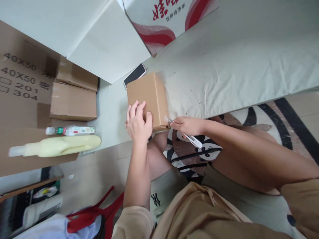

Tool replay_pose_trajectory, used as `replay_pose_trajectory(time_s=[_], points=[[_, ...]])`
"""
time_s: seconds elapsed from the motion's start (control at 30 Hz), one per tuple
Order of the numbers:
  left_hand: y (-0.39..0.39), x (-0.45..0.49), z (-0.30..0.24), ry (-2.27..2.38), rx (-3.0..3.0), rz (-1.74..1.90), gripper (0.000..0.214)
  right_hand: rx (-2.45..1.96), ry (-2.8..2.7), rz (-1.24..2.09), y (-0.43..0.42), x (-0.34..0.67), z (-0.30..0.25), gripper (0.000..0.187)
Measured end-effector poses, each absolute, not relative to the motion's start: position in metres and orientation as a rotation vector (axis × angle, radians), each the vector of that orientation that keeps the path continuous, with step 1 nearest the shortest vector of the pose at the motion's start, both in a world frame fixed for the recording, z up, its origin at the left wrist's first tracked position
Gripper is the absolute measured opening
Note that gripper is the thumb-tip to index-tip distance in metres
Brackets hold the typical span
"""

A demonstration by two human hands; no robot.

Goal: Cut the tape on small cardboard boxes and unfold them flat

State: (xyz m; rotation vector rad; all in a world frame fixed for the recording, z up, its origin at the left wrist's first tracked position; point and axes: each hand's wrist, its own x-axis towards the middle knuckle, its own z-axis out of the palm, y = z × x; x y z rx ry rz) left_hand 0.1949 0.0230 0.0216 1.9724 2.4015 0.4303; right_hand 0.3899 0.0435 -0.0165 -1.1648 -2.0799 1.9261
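Note:
A small brown cardboard box [143,94] stands near the front edge of the cloth-covered table. My left hand [139,121] lies on its top with the fingers spread, pressing lightly against the cardboard. In my right hand [185,125] is a utility knife with a white handle [195,141]. Its blade end touches the lower right corner of the box, by a flap edge. How far the blade goes into the cardboard cannot be seen. Just behind the box lies a dark-screened phone [135,75], partly covered by it.
Large white cartons [109,43] and a red-and-white printed carton [171,23] stand at the back. On the left are brown boxes [73,101], a small bottle [74,130] and a pale yellow jug [62,146]. Below sits a red chair [109,212].

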Motion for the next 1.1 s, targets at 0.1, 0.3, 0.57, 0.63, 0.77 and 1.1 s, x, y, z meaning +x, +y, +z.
replay_pose_trajectory(time_s=[0.1,0.3,0.57,0.63,0.77,1.1], points=[[0.0236,0.1953,0.0223,2.405,1.961,0.419,0.047,-1.18,-2.073,1.997,0.044,0.3919,-0.0146,0.038],[0.0241,0.1957,0.0223,2.407,1.962,0.428,0.047,-1.206,-2.057,2.055,0.0432,0.3943,-0.0128,0.039],[0.0247,0.1945,0.0213,2.402,1.968,0.434,0.047,-1.142,-2.106,2.095,0.0445,0.3958,-0.0134,0.044],[0.0246,0.1952,0.0222,2.404,1.961,0.427,0.047,-1.128,-2.115,2.117,0.0447,0.3968,-0.013,0.045],[0.0246,0.1966,0.0237,2.413,1.948,0.419,0.047,-1.111,-2.102,2.124,0.0443,0.3989,-0.0138,0.043],[0.0248,0.1953,0.0228,2.403,1.958,0.417,0.046,-1.132,-2.103,2.149,0.0431,0.3992,-0.0141,0.044]])
